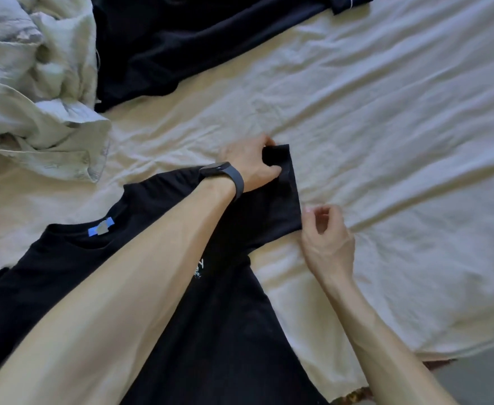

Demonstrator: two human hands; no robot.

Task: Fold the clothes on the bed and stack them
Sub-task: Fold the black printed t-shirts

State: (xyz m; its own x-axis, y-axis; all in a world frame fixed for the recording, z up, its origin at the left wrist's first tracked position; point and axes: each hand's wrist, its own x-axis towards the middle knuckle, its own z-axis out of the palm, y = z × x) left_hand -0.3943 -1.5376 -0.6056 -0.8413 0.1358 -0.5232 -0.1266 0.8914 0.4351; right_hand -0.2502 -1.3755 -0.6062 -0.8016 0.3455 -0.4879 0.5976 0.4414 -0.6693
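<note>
Dim, soft light with faint shadows; edges slightly blurred, wide-angle bending.

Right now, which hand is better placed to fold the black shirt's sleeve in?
Left: the left hand pinches the sleeve at its end, while the right hand is beside its lower corner and seems to hold nothing.

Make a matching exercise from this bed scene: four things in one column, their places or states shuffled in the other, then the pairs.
Things
1. left hand
2. blue label
3. dark garment
4. pale crumpled cloth

Places or states
A. heaped at the left side of the bed
B. at the collar of the black T-shirt
C. lying at the top of the view
D. gripping the end of the T-shirt's sleeve

Pairs: 1-D, 2-B, 3-C, 4-A
</note>
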